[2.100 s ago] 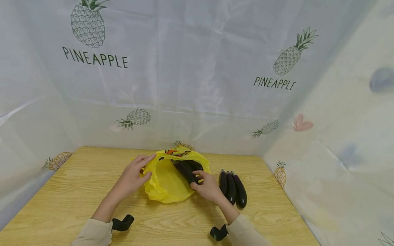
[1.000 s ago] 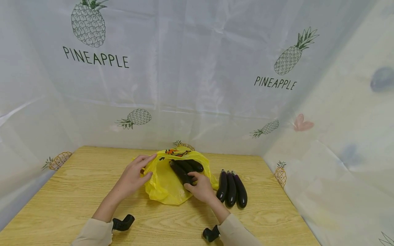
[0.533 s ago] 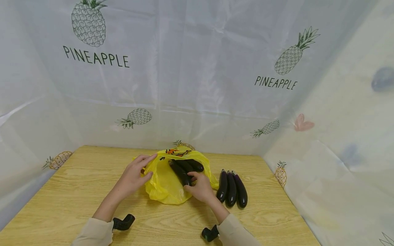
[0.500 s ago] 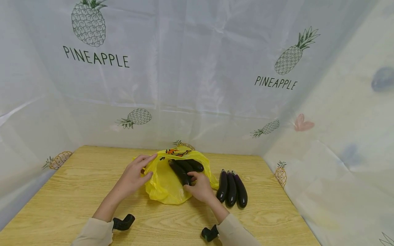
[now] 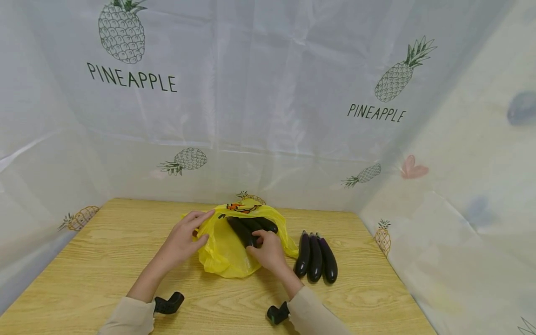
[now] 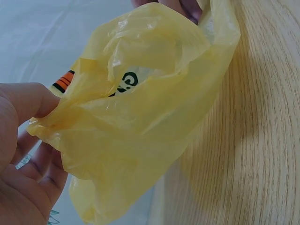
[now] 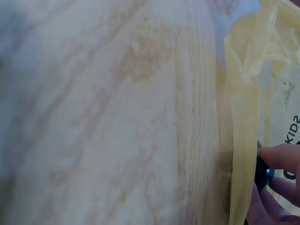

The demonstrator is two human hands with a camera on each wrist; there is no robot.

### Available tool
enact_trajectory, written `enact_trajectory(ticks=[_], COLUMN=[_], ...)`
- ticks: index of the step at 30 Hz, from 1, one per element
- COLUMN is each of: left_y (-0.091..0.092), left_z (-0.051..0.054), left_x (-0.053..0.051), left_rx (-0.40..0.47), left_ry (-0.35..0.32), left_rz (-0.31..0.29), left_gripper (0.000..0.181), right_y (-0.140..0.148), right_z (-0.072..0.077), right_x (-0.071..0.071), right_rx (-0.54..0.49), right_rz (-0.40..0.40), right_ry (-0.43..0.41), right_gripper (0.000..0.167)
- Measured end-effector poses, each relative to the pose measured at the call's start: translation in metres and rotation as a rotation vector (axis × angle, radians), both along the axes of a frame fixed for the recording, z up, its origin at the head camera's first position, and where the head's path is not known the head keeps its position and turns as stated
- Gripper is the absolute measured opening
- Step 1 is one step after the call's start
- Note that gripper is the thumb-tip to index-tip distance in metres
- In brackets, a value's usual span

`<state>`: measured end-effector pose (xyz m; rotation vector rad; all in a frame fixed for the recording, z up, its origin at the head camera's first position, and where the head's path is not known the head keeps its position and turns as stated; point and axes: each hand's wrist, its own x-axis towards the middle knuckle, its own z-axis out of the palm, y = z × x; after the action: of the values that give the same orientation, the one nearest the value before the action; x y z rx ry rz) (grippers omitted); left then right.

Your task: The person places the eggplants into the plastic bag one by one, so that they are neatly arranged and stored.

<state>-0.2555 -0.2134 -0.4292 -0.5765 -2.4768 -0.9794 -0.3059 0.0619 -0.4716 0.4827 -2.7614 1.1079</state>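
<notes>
A yellow plastic bag [image 5: 228, 256] lies on the table with its mouth facing me. My left hand [image 5: 181, 239] pinches the left edge of that mouth, and the left wrist view shows the thumb [image 6: 35, 101] over the thin plastic. Reaching into the bag, my right hand [image 5: 270, 251] grips the lower end of a dark eggplant [image 5: 239, 229]. Other eggplants [image 5: 266, 224] lie beside it inside, partly hidden by the hand and the bag's rim. In the right wrist view the fingers [image 7: 283, 157] hold the eggplant's rounded end [image 7: 263, 174].
Three eggplants [image 5: 316, 258] lie side by side on the wooden table [image 5: 217, 307], just right of the bag. A white sheet with pineapple prints [image 5: 259, 116] hangs behind and along the sides. Black camera mounts [image 5: 169, 303] stick out from both wrists.
My right hand has shifted left inside the bag, taking the gripped eggplant left and slightly deeper, so more of the other eggplants shows. The left hand has stayed on the bag's edge.
</notes>
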Motion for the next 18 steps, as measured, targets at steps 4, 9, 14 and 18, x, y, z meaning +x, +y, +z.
enact_trajectory(ticks=[4,9,14,18], left_y=[0.0002,0.001,0.0008,0.0007], left_z=[0.0003,0.0005,0.0013,0.0019], left_x=[0.0005,-0.0002,0.0012,0.002], left_rx=[-0.002,-0.001,0.003,0.0], left_ry=[0.002,-0.001,-0.01,-0.009], left_rz=[0.002,0.002,0.003,0.006], left_gripper=[0.069,0.069,0.069,0.069], right_y=[-0.0026,-0.0032,-0.0032,-0.0029], right_z=[-0.0004,-0.0028,-0.0033,-0.0034], right_x=[-0.0023,-0.0049,-0.0043,-0.0033], right_rx=[-0.004,-0.012,-0.023,-0.02], right_rz=[-0.015,-0.02,-0.024,-0.029], right_ry=[0.004,0.021,0.032,0.037], right_gripper=[0.043,0.042,0.041,0.041])
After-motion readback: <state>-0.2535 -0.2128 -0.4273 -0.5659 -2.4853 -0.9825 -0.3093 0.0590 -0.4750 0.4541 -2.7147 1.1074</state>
